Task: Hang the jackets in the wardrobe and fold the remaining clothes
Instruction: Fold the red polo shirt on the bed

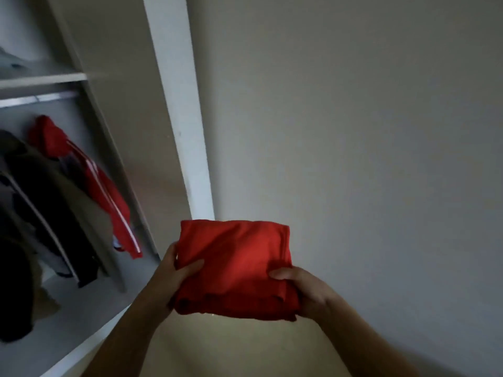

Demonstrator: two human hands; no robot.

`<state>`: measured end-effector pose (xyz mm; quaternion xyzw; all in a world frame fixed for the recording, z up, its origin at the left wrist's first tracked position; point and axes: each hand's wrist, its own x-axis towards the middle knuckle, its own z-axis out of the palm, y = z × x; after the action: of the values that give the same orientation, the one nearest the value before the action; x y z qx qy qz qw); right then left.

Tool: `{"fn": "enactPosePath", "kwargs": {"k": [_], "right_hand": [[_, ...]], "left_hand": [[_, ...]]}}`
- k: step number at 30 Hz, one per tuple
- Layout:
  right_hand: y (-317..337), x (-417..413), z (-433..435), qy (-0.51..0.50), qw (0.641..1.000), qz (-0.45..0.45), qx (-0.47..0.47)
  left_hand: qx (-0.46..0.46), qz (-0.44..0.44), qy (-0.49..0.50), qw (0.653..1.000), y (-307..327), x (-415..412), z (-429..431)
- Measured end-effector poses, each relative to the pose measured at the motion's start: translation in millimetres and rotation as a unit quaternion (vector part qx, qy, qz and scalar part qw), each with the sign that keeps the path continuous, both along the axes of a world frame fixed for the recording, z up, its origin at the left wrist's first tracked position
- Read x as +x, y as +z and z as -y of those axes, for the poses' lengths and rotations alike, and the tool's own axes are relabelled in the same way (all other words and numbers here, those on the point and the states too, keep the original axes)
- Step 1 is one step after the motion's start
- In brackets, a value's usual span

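You hold a folded red garment with both hands.
Your left hand and right hand grip its sides, beside the open wardrobe.

The left forearm and the right forearm are bare along all the length that shows — from the wrists down to the lower edge of the head view. The left hand and the right hand are bare as well; dim light and motion blur hide any finer detail on them.
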<state>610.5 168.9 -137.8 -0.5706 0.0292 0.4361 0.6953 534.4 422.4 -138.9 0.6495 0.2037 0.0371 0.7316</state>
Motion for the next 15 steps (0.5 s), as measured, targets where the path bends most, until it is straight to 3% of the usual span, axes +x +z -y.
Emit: {"fn": "enactPosePath", "kwargs": {"k": [2,6,12,15], "right_hand": [[5,8,-38,0.047,0.999,-0.016,0.018],[18,18,-121,0.237,0.971,-0.009,0.044],[29,41,-264,0.300,0.946,0.122,0.033],[39,51,-337,0.328,0.933,0.145,0.042]], "left_hand": [[-0.014,0.028,0.063,0.997,5,-13,-29],[0.005,0.058,0.176,0.983,17,-47,-88],[0.076,0.062,0.290,0.952,40,-89,-179],[0.086,0.059,0.350,0.931,55,-101,-221]]}}
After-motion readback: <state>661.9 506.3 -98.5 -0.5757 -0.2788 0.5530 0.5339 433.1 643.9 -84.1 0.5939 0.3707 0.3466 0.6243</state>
